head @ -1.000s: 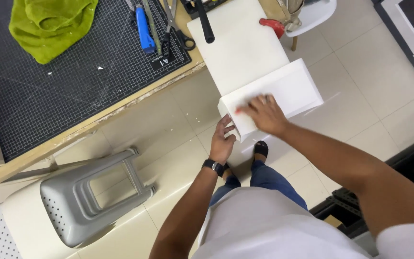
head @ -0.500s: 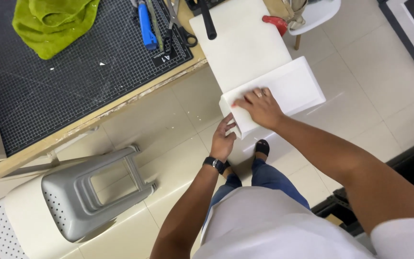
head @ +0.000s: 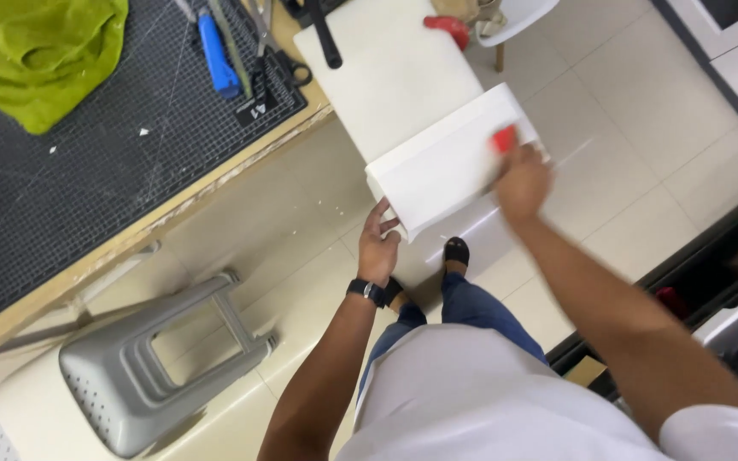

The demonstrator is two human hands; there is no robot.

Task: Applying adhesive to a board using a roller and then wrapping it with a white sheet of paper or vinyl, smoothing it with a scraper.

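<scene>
A white foam board juts off the workbench edge over the floor, its front part folded down. My left hand grips the board's lower left corner from below. My right hand rests on the board's right side and is closed on a small red tool, blurred by motion. A second white sheet lies flat behind it on the bench.
A black cutting mat covers the bench, with a green cloth, a blue-handled knife, scissors and a black tool. A grey plastic stool stands on the tiled floor at the left. Dark shelving sits at the right.
My right hand slid from the board's left corner to its right side, and a red tool now shows in it. The left hand kept its place under the corner.
</scene>
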